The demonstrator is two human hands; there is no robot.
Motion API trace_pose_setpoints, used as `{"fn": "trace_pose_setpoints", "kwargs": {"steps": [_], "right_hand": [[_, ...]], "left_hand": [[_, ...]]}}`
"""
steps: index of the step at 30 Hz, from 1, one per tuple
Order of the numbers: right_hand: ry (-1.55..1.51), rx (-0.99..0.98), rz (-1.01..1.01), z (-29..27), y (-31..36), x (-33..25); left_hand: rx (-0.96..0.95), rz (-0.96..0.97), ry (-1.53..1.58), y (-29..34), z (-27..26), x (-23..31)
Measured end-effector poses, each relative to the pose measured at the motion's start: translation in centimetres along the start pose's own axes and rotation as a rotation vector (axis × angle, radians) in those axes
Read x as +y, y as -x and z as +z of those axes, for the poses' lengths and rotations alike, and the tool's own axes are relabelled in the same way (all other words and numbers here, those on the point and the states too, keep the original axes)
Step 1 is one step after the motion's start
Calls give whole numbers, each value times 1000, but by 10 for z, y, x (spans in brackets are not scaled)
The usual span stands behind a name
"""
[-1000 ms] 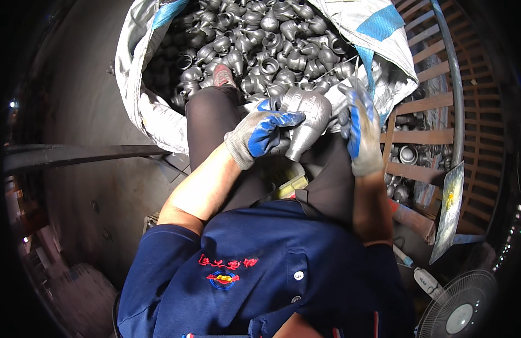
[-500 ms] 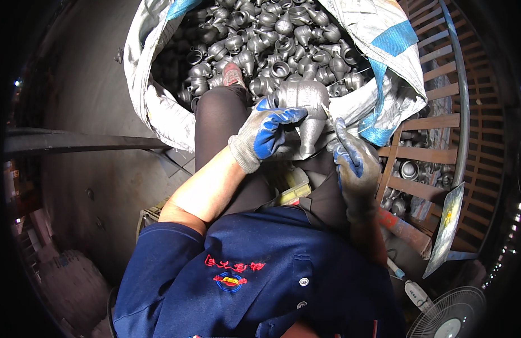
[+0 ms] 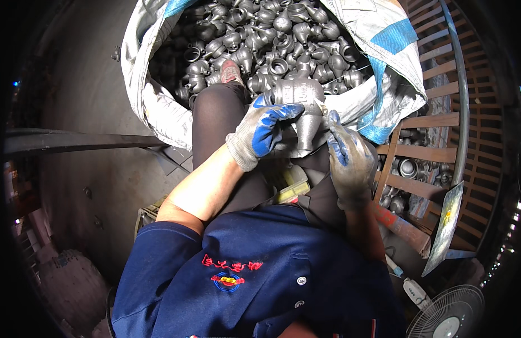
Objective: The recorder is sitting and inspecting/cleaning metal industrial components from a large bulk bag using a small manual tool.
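Note:
A grey metal fitting (image 3: pixel 308 115), with a ribbed round mouth, a bulging body and a tapered neck pointing down toward me, is held up above my lap. My left hand (image 3: pixel 260 130), in a grey glove with blue coating, grips its left side, thumb across the body. On the other side my right hand (image 3: pixel 350 160), gloved alike, has its fingers pressed together close to the fitting. A small pale thing (image 3: pixel 322 107) shows at those fingertips against the fitting; its kind is too small to tell.
Beyond my knees a big white woven sack (image 3: pixel 159 110) with blue straps holds many similar grey fittings (image 3: pixel 255 42). Rusty metal slats (image 3: pixel 426 152) of a cage stand at right, with more fittings behind. A fan (image 3: pixel 449 315) sits at lower right, and a dark bar (image 3: pixel 86 141) runs across at left.
The fitting has shifted slightly left and up, its neck now pointing more directly toward me. My right hand has moved a little left and up with it; my left hand keeps its grip.

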State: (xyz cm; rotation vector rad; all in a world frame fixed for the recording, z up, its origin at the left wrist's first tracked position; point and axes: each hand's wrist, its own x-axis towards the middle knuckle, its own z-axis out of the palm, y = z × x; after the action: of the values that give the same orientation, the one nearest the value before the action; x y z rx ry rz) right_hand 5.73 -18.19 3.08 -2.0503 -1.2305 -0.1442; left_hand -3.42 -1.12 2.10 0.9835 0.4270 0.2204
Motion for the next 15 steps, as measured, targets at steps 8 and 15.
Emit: {"fn": "trace_pose_setpoints", "kwargs": {"steps": [8,15], "right_hand": [[41,-107,58,-11,13,11],[-481,-57,333,-10,5,4]], "left_hand": [[51,15,19,-13,-18,-23],[3,-38,256,0,4,7]]}}
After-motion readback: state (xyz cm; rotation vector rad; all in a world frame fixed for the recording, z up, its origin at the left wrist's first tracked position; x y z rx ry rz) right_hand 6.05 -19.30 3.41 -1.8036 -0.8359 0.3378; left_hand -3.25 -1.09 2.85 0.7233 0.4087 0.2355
